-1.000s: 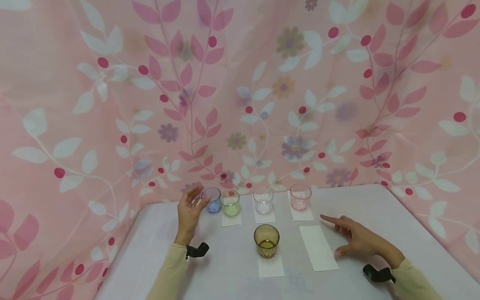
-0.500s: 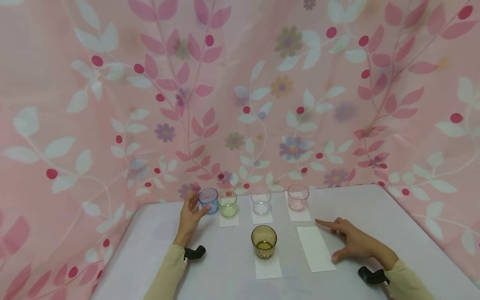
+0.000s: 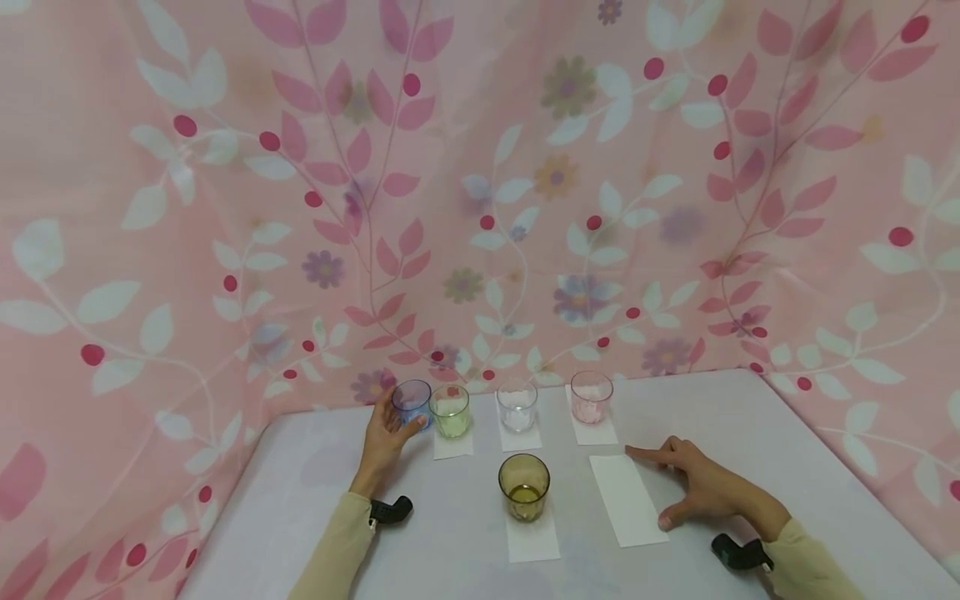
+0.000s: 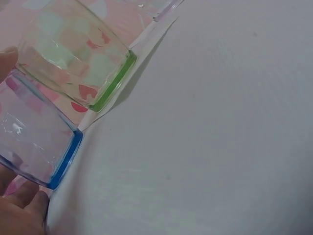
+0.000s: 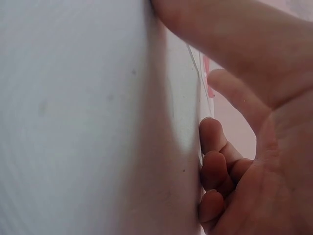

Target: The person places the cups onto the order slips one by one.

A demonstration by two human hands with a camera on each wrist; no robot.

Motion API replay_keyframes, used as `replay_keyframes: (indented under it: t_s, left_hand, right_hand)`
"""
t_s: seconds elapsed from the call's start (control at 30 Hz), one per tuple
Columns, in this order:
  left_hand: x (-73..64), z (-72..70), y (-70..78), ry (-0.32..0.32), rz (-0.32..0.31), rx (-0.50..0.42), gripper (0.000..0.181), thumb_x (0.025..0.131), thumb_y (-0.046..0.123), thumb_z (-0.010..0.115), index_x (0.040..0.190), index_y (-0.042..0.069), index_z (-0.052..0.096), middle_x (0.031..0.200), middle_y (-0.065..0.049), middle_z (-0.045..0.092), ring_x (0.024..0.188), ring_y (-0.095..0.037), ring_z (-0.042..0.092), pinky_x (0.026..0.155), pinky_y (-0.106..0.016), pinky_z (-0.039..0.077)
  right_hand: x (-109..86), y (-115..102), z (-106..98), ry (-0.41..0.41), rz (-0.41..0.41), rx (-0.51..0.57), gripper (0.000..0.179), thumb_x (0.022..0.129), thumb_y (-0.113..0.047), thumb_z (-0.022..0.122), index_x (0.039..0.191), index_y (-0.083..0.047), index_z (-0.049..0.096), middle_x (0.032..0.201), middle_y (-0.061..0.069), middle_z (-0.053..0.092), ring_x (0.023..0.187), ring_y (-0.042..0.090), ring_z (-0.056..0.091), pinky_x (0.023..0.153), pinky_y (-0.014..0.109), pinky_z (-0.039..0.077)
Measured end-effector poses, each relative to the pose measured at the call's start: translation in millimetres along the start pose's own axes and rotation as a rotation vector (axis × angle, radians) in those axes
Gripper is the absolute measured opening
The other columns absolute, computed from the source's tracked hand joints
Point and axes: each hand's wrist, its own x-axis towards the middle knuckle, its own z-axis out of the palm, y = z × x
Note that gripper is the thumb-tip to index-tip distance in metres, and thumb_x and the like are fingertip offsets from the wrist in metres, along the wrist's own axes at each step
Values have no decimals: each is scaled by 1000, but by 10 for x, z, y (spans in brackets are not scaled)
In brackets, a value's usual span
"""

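My left hand [image 3: 382, 443] is around a blue-tinted glass [image 3: 412, 403] at the back left. The thumb lies across the near side and the fingers curl round the left side. The left wrist view shows the blue glass [image 4: 36, 129] upright between thumb and fingers [image 4: 24, 205], with a green glass [image 4: 78, 58] close by. My right hand [image 3: 716, 486] rests on the table at the right edge of a white paper strip [image 3: 628, 500]. Its index finger reaches to the strip's far corner, and the thumb is beside the near corner. In the right wrist view the other fingers [image 5: 213, 169] are bent.
Along the back stand a green glass [image 3: 450, 413], a clear glass [image 3: 517, 408] and a pink glass [image 3: 592, 400], each on white paper. Nearer, an amber glass [image 3: 524, 490] stands on another paper strip [image 3: 533, 543]. A floral curtain [image 3: 480, 183] hangs behind the table [image 3: 300, 483].
My left hand has closed in on the blue glass, its thumb and fingers coming around it. The right hand has slid slightly toward the paper strip. The view has shifted a little.
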Motion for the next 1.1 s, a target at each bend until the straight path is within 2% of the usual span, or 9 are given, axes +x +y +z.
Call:
replay_keyframes:
  t_s: [0.17, 0.5, 0.87, 1.1]
  left_hand:
    - [17, 28, -14, -2, 14, 0, 95, 94, 3, 79, 168, 3, 19, 173, -27, 23, 163, -43, 18, 134, -53, 16]
    - [38, 57, -24, 21, 17, 24, 93, 93, 4, 80, 167, 2, 22, 172, -26, 26, 163, -43, 20, 133, -51, 20]
    - [36, 76, -7, 38, 5, 23, 92, 93, 5, 81, 166, 2, 25, 171, -26, 29, 162, -43, 22, 133, -52, 22]
    - [53, 82, -19, 47, 2, 45, 90, 95, 9, 81, 166, 4, 26, 170, -25, 33, 161, -43, 25, 133, -52, 22]
  right_hand:
    - [0, -25, 7, -15, 32, -17, 95, 71, -46, 97, 155, -25, 57, 100, -1, 44, 96, 9, 35, 72, 24, 31]
    - [11, -59, -9, -26, 27, -11, 89, 74, -43, 97, 152, -26, 60, 103, -1, 44, 97, 10, 36, 72, 24, 31]
    - [-4, 2, 32, 13, -47, -58, 94, 70, -46, 98, 153, -26, 59, 100, -3, 45, 94, 8, 34, 72, 24, 29]
    - [-8, 19, 59, 22, -16, -89, 96, 68, -52, 97, 153, -28, 59, 100, -4, 44, 96, 7, 34, 73, 23, 30]
